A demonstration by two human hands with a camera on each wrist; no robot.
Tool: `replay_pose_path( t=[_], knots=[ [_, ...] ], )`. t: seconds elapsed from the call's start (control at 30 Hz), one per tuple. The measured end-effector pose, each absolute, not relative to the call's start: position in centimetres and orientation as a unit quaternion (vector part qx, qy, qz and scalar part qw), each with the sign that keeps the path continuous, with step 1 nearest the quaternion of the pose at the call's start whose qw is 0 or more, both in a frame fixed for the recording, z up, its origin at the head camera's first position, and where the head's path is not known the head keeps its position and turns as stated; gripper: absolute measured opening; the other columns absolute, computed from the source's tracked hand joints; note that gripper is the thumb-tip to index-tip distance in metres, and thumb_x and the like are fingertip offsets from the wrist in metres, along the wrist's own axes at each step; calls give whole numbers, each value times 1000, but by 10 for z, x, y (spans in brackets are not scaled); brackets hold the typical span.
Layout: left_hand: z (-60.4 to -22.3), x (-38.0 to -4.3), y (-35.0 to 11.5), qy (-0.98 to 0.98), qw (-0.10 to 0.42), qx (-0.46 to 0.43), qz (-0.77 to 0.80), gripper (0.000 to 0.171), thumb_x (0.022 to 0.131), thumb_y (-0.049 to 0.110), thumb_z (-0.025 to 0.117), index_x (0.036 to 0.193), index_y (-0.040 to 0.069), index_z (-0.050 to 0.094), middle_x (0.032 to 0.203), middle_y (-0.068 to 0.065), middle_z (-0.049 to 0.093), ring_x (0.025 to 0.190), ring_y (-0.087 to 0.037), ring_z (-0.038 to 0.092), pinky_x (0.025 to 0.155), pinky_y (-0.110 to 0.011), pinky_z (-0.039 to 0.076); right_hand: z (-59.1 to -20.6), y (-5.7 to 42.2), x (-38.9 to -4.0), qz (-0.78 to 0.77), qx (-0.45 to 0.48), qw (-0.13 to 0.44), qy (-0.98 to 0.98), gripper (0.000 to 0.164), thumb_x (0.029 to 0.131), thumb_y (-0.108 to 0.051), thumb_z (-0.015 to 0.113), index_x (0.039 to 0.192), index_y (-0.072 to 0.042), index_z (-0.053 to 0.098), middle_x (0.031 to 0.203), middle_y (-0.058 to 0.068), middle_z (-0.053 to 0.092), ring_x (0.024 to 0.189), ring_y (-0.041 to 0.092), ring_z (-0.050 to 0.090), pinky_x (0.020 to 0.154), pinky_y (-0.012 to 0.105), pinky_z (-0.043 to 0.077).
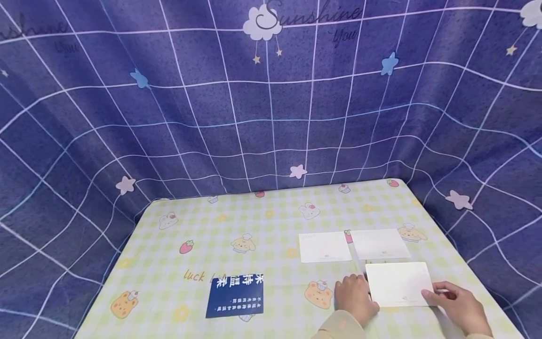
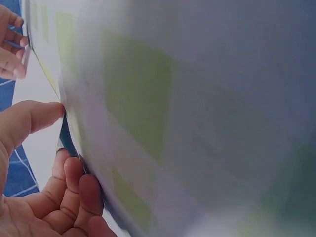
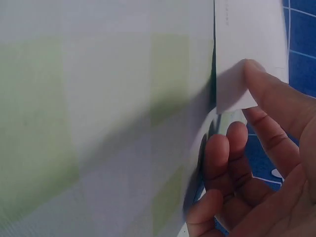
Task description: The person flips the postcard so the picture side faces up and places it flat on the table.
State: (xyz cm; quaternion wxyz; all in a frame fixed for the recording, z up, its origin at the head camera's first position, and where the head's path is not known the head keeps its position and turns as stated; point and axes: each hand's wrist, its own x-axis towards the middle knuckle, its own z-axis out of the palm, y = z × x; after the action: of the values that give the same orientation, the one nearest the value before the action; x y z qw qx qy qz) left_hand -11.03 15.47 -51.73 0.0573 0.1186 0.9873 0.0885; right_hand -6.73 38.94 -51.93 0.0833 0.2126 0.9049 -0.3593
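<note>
A white postcard (image 1: 400, 285) with faint print is nearest me at the table's right. My right hand (image 1: 459, 303) pinches its right edge; in the right wrist view, the thumb (image 3: 256, 69) lies on the white face and a finger is underneath. At its left edge, my left hand (image 1: 355, 296) rests close against the card, fingers loosely bent. The left wrist view shows the left thumb (image 2: 44, 114) and fingers apart, with a dark blue strip between them. Two more white postcards, one at left (image 1: 325, 247) and one at right (image 1: 380, 244), lie side by side behind.
A dark blue card (image 1: 235, 296) with white characters lies left of my hands, upside down to me. Under everything is a green-checked tablecloth (image 1: 148, 263) with cartoon prints. A blue gridded curtain (image 1: 271, 103) encloses the table at the back and sides.
</note>
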Motion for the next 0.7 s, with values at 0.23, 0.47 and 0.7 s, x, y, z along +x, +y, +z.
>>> replay_pose_path(
  t=[0.23, 0.47, 0.7],
  knots=[
    [-517, -110, 153, 985, 50, 125, 109, 42, 67, 47, 90, 93, 20, 72, 78, 8, 59, 76, -9, 56, 74, -28, 45, -513, 388, -68, -354, 191, 76, 912, 62, 90, -45, 74, 118, 9, 64, 99, 21, 71, 94, 35, 64, 85, 52, 47],
    [-518, -108, 151, 982, 22, 131, 133, 31, 70, 43, 87, 85, 20, 72, 75, 9, 56, 73, -8, 53, 71, -28, 42, -509, 389, -69, -344, 186, 78, 917, 64, 93, -49, 68, 116, 11, 63, 106, 32, 66, 101, 48, 61, 87, 58, 47],
    [-519, -107, 150, 978, 12, 129, 163, 28, 74, 40, 83, 70, 24, 60, 69, 11, 50, 68, -8, 48, 69, -29, 39, -508, 388, -69, -342, 192, 77, 916, 64, 95, -51, 66, 114, 10, 64, 107, 34, 65, 102, 51, 60, 88, 60, 46]
  ],
)
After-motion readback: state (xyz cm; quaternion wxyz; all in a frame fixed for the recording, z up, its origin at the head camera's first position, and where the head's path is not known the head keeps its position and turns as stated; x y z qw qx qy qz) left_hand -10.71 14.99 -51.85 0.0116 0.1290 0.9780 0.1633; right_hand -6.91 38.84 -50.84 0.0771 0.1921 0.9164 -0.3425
